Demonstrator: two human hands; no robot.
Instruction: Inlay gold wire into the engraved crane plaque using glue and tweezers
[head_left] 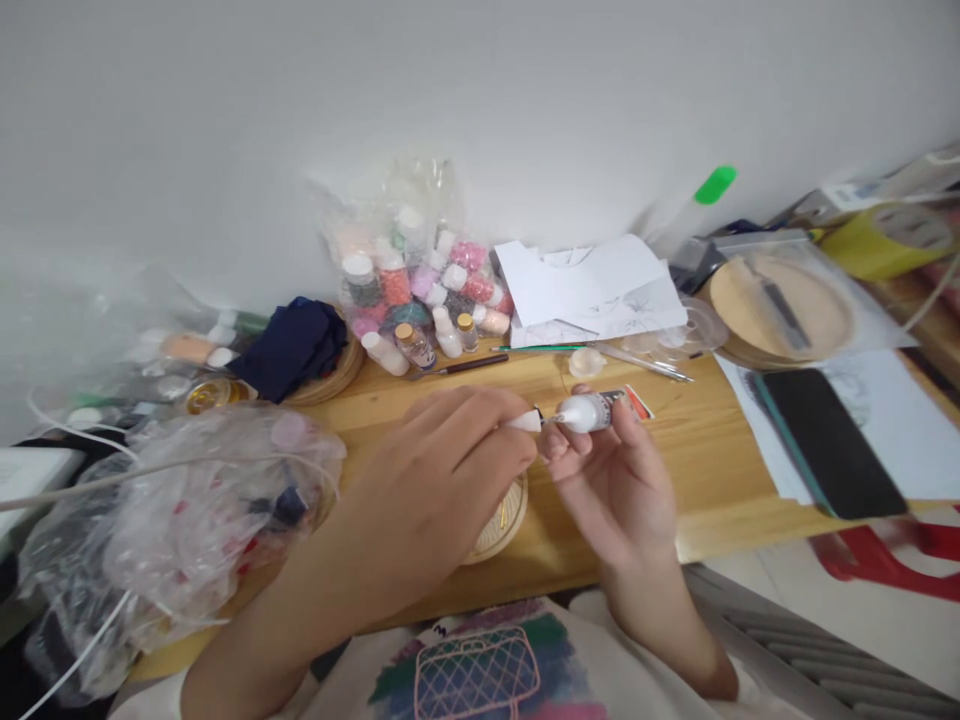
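Observation:
My right hand (611, 475) holds a small white glue tube (596, 410) level over the wooden table (705, 450), fingers wrapped round it. My left hand (442, 470) pinches the tube's white cap (525, 421) at the nozzle end. Under my left hand lies a round wooden embroidery hoop (504, 525), mostly hidden by the hand.
Behind the hands stands a clear bag of small bead bottles (420, 280), with loose bottles, a brush (465, 366) and white papers (592, 285). A black phone (829, 440) lies on paper at the right. A crumpled plastic bag (202, 510) fills the left; a dark cloth (292, 345) sits behind it.

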